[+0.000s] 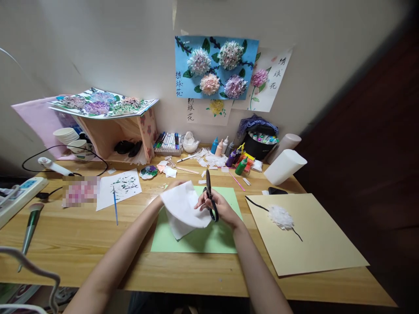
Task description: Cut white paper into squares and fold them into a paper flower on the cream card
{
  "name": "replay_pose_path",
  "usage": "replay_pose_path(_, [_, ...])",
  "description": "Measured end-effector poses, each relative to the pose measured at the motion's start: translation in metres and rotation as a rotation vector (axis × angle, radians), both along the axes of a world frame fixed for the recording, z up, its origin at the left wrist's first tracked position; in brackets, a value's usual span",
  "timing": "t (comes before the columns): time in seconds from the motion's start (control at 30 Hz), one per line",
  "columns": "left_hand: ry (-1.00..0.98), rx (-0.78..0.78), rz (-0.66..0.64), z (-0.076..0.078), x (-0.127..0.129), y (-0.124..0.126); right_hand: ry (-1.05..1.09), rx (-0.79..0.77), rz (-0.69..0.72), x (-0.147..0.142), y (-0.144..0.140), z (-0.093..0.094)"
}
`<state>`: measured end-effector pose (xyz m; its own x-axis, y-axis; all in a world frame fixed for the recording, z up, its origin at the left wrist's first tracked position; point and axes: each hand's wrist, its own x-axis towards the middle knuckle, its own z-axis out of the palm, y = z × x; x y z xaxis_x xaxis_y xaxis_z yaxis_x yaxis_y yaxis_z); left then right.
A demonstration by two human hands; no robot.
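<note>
A folded white paper towel (pixel 183 207) is held up over a green sheet of paper (pixel 209 242). My left hand (pixel 170 188) grips it from its far left edge; most of those fingers are hidden behind it. In my right hand (pixel 218 205) is a pair of black scissors (pixel 209 189), blades pointing up and away from me. The right fingertips touch the paper towel's right side. To the right lies a pale yellow board (pixel 317 244) bearing a fluffy white paper flower (pixel 280 217) and black stem lines.
Paint bottles (pixel 241 165), paper scraps (pixel 216 158) and a marker set (pixel 167 143) stand along the back. Paper towel rolls (pixel 284 167) are at the right. Leftward are a painted sheet (pixel 131 176) with a blue brush (pixel 115 209), a large brush (pixel 31 226) and a power strip (pixel 22 198).
</note>
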<state>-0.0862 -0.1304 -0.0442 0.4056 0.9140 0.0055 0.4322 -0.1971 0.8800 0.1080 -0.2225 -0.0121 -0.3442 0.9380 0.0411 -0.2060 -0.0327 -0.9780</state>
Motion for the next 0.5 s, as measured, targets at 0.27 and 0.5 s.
replay_pose_path(0.27, [-0.149, -0.187, -0.203, 0.054, 0.01, -0.004, -0.277, 0.125, -0.594, 0.004, 0.012, -0.013])
replay_pose_path(0.5, [-0.061, -0.03, -0.196, 0.074, 0.023, -0.001, -0.325, 0.174, -0.635, 0.002, 0.008, -0.012])
